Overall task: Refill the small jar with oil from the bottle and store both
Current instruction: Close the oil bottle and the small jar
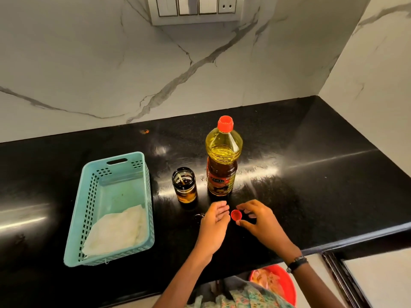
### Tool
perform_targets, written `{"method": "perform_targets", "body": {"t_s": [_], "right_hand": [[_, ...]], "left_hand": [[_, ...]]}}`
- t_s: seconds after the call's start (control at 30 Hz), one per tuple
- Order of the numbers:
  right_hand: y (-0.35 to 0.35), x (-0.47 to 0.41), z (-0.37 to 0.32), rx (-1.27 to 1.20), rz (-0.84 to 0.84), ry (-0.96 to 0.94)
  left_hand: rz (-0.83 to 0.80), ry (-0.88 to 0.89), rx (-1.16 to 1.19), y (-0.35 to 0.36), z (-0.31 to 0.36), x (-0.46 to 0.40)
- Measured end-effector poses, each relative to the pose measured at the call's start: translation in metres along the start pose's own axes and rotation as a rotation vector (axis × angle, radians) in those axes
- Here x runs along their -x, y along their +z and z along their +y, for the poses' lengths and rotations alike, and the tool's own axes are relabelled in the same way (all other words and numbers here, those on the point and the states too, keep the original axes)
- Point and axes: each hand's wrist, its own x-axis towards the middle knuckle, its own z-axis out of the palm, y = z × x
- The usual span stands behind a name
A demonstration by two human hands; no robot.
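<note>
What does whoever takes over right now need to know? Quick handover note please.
Left hand: open, holding nothing, beside the small red cap.
Right hand: fingers curled around that cap, at or just above the counter.
Jar: upright, lid off, some oil inside, between the basket and the bottle.
Bottle: upright, its red top on.
Basket: holds only a white cloth.
Done: can't tell whether the jar has been topped up.
Left: close the jar, then store jar and bottle.

Glossy black stone countertop (311, 174) (strong glare) lower frame; white grey-veined marble wall (89, 63) above; white switch panel (195, 7) top centre.
</note>
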Motion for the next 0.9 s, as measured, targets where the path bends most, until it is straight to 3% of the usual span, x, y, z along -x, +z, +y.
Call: {"method": "perform_targets", "body": {"t_s": [0.27,0.43,0.77,0.9], "right_hand": [[0.013,-0.001,0.005,0.045,0.022,-0.075],[0.011,-0.002,0.003,0.006,0.075,-0.122],[-0.069,-0.006,-0.068,-0.437,0.289,-0.279],[-0.103,-0.02,-0.097,-0.588,0.291,-0.339]], "left_hand": [[0.032,-0.086,-0.001,0.011,-0.011,-0.005],[0.06,-0.046,0.012,0.012,-0.002,0.002],[0.008,0.371,0.092,-0.006,0.092,0.03],[0.016,0.541,0.093,-0.01,0.13,0.031]]}}
